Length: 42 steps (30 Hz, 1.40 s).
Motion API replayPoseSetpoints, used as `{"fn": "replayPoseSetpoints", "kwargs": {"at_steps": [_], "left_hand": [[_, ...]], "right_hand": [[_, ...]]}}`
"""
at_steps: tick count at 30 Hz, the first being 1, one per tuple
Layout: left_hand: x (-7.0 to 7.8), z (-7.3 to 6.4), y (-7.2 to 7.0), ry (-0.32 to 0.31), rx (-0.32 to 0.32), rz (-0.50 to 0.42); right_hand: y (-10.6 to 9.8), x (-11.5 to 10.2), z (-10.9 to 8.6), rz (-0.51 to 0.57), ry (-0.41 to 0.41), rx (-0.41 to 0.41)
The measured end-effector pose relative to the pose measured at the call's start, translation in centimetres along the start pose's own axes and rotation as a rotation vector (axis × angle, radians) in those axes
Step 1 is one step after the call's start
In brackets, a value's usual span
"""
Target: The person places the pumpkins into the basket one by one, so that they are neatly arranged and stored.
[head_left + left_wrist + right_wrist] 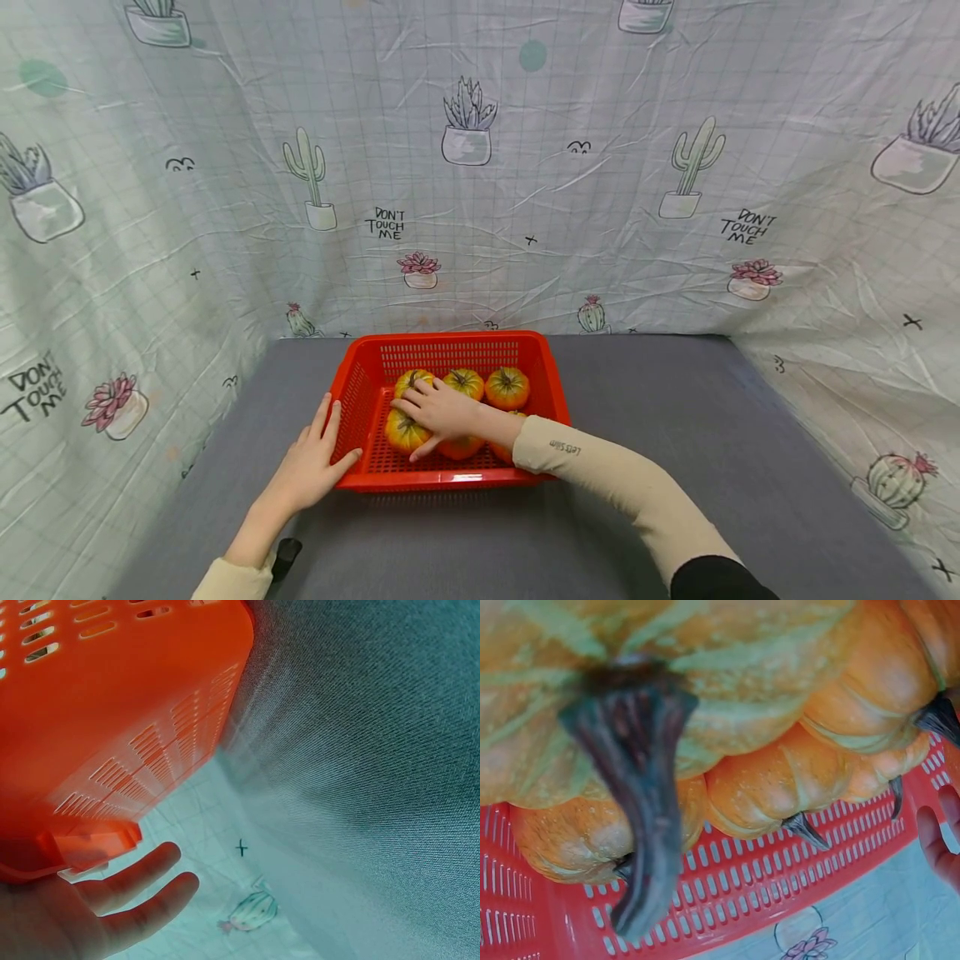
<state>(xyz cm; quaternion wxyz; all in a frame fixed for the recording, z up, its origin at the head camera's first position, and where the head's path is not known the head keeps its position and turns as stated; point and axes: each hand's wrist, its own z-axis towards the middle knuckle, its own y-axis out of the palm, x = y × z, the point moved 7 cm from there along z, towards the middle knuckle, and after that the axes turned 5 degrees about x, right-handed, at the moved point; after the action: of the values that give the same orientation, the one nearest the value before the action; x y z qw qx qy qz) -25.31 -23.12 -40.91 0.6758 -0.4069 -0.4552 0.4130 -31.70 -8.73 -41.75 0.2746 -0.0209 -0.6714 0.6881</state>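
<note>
In the head view, several small orange-yellow pumpkins (507,388) sit in rows inside a red plastic basket (450,479). My right hand (442,411) reaches over them from the right, fingers spread above the left end. Its thumb and fingers lie about the front-left pumpkin (403,432); whether they press on it is hard to tell. The right forearm covers part of the front row. Up close in the right wrist view, a pumpkin with a long curved stem (649,802) fills the top. My left hand (307,467) rests with extended fingers at the basket's left rim.
The basket stands on a grey cloth-covered table (637,400). A pale curtain (555,192) printed with cacti encloses the back and both sides. A dark strap piece (287,557) shows by the left wrist.
</note>
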Motion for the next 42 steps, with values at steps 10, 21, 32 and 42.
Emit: {"fn": "replayPoseSetpoints", "kwargs": {"at_steps": [10,21,32,42], "left_hand": [[0.1,-0.1,-0.1,-0.004,-0.007,-0.005],[0.1,-0.1,-0.1,-0.018,-0.018,0.002],[0.1,-0.1,-0.2,-0.025,-0.022,0.001],[0.2,-0.1,-0.3,-0.019,-0.024,-0.003]], "right_hand": [[0.4,0.1,-0.1,-0.013,0.009,-0.007],[1.2,0.4,-0.1,0.038,0.060,-0.040],[1.5,0.4,0.0,0.028,0.060,-0.027],[1.5,0.1,-0.2,0.018,0.035,-0.048]]}}
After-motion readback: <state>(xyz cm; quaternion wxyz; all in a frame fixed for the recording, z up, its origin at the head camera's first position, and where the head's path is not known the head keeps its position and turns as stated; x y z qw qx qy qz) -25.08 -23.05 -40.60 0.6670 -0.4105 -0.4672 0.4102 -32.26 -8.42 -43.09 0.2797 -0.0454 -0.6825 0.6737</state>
